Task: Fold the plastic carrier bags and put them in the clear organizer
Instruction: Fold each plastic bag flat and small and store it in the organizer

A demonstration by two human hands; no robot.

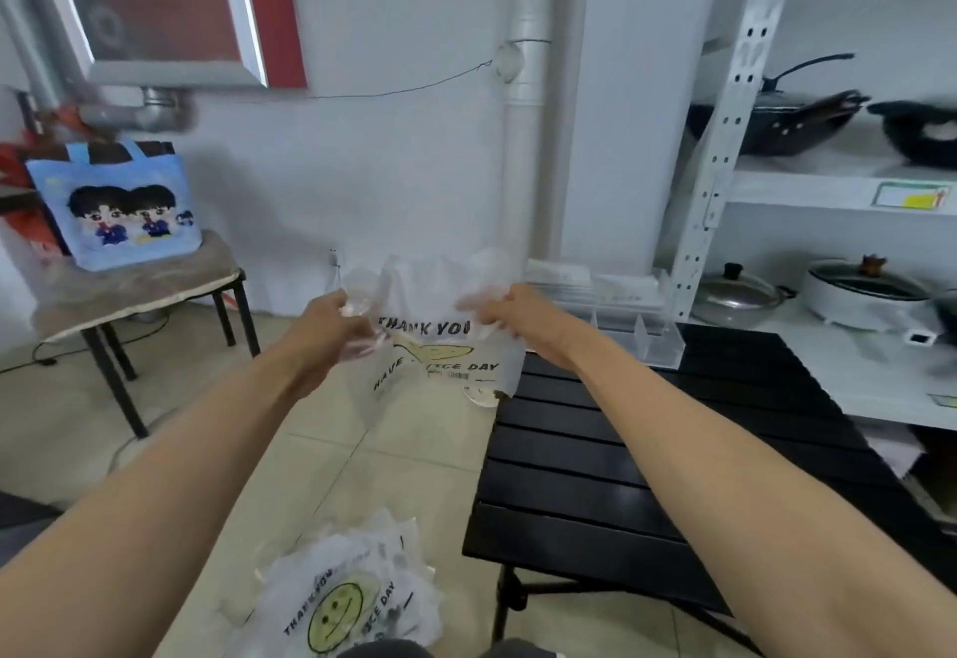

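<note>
Loose bags (352, 600) lie heaped on the floor tiles right below the camera, likely the unfolded stock; top one shows a yellow smiley and partial print "THANK YOU ... DAY".

Both arms stretch forward, holding one bag (440, 341) in the air, spread between them over the floor just left of the black slatted bench (647, 476). Left hand (331, 326) grips one top corner, fingers curled round bunched film. Right hand (510, 313) holds the other corner, fingers wrapped in the plastic (blurred, exact pinch unclear). Judgement: held taut and hanging so it flattens out before the first fold.

Print reads "THANK YOU", then "HAVE ... NICE DAY" with the smiley creased; small barcode under it, unreadable.

Clear organizer (637, 336) sits on the bench's far end, near the wall, dividers upright; contents hard to tell. Bench is close by, probably the folding surface.
</note>
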